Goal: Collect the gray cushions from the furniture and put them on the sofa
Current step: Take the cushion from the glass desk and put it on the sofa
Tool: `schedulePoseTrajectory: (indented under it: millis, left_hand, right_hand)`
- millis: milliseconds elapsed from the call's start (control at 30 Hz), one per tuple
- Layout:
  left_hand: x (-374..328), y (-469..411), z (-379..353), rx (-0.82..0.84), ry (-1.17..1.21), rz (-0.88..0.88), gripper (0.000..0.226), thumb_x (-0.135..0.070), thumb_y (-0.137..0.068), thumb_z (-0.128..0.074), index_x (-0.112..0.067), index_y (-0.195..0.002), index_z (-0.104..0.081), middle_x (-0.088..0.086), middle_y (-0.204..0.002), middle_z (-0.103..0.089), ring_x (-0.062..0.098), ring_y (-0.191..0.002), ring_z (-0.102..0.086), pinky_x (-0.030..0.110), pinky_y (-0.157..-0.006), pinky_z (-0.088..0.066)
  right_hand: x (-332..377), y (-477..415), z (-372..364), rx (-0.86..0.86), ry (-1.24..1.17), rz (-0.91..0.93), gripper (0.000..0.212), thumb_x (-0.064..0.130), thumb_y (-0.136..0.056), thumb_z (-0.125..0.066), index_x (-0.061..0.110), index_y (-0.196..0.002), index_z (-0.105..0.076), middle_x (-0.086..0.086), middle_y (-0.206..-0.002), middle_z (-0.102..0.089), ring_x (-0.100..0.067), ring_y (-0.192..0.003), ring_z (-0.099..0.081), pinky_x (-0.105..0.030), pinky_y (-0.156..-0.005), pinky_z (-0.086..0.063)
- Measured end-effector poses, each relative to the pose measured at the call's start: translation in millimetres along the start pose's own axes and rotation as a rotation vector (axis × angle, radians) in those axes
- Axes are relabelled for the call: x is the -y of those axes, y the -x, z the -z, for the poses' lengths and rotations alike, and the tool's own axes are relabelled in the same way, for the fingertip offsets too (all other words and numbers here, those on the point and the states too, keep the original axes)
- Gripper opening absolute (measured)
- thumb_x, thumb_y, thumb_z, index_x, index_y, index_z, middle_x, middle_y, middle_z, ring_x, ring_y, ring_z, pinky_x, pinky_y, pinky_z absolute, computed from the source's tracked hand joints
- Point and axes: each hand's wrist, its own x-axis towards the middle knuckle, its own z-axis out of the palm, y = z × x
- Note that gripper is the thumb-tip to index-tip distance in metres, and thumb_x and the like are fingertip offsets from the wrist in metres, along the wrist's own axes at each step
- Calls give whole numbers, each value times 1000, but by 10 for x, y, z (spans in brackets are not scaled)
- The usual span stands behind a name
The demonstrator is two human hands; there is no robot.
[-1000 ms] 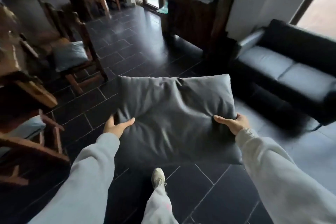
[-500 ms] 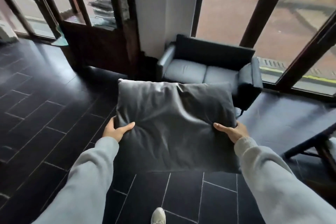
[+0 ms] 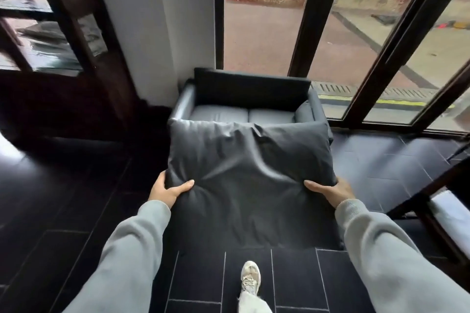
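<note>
A large dark gray cushion [image 3: 249, 168] is held flat in front of me at waist height. My left hand [image 3: 166, 190] grips its near left corner and my right hand [image 3: 330, 192] grips its near right corner. Straight ahead, partly hidden behind the cushion's far edge, stands a small dark two-seat sofa [image 3: 251, 90] with gray seat pads, its back against the window. A small gray cushion [image 3: 304, 110] leans in the sofa's right corner.
A dark wooden cabinet with glass panes [image 3: 63, 33] stands at the left beside a white wall. Tall dark-framed windows [image 3: 312, 20] rise behind the sofa. A dark wooden chair with a pale seat [image 3: 442, 211] is at the right edge. The floor is dark tile [image 3: 292, 279].
The view has swung right and moved closer, so the sofa now sits directly ahead and nearer. Both hands keep the same grip on the cushion.
</note>
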Motion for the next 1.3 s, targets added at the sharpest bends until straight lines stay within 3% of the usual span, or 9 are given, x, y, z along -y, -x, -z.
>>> schedulePoseTrajectory:
  millis: [133, 300, 467, 667, 800, 933, 1033, 1133, 1300]
  left_hand:
    - [-424, -867, -464, 15, -25, -5, 69, -28, -65, -96, -34, -124, -60, -5, -110, -74, 15, -99, -72, 28, -77, -55]
    - [-1054, -1840, -973, 11, 3, -37, 63, -22, -69, -94, -33, -122, -61, -5, -110, -73, 14, -96, -72, 26, -72, -54]
    - [-1484, -2656, -1353, 5, 37, -25, 65, -15, -71, -92, -27, -127, -60, -1, -111, -73, 19, -99, -71, 30, -76, -56]
    - [-1777, -3973, -1753, 57, 4, 14, 67, -16, -68, -93, -28, -124, -60, -2, -116, -72, 22, -105, -70, 37, -89, -56]
    - [-2115, -4999, -2070, 124, -54, 17, 95, -34, -55, -94, -24, -141, -55, 0, -128, -68, 21, -116, -66, 40, -104, -51]
    - [-2617, -5978, -2404, 196, -45, 5, 51, -24, -72, -92, -21, -118, -71, 5, -120, -74, 15, -104, -71, 30, -89, -55]
    - [-3109, -6615, -2669, 233, -52, -24, 30, -15, -77, -87, -15, -104, -74, 11, -108, -79, 13, -85, -76, 22, -72, -57]
    - [-3569, -7120, -3035, 259, -7, -47, 45, -9, -80, -84, -18, -119, -64, 9, -114, -75, 20, -95, -74, 30, -75, -56]
    - [-4073, -7904, -3766, 303, -19, -113, 88, 2, -83, -79, -33, -152, -38, 1, -125, -64, 11, -99, -70, 25, -66, -56]
  right_hand:
    - [350, -955, -62, 9, -28, 4, 48, 24, -64, -101, 19, -103, -73, 3, -93, -76, -11, -81, -70, -20, -59, -52]
    - [846, -2091, -122, 23, -54, 6, 63, 22, -62, -101, 12, -117, -73, -5, -106, -79, -24, -97, -74, -40, -91, -60]
    - [1238, -3049, -265, 18, -72, -8, 55, 27, -56, -103, 21, -102, -73, 1, -98, -80, -16, -87, -77, -29, -75, -59]
    - [1522, -4136, -583, -32, -104, -48, 62, 23, -52, -104, 18, -106, -74, 1, -95, -82, -23, -94, -78, -42, -90, -62]
    - [1818, -4841, -800, -96, -134, -40, 56, 22, -60, -102, 19, -108, -72, -4, -102, -80, -25, -97, -76, -45, -94, -61]
    - [2328, -5576, -829, -162, -163, -50, 62, 24, -63, -100, 10, -117, -74, -10, -109, -79, -29, -101, -76, -47, -97, -59]
    - [2788, -6125, -757, -198, -117, -4, 66, 35, -57, -101, 18, -114, -73, 1, -105, -79, -19, -98, -75, -43, -99, -59]
    - [3215, -6682, -634, -241, -121, 100, 81, 40, -44, -101, 20, -116, -71, 3, -107, -79, -18, -101, -75, -38, -94, -60]
    - [3811, -7819, -347, -227, -197, 170, 100, 33, -43, -103, 31, -133, -59, -3, -111, -79, -18, -99, -77, -35, -83, -62]
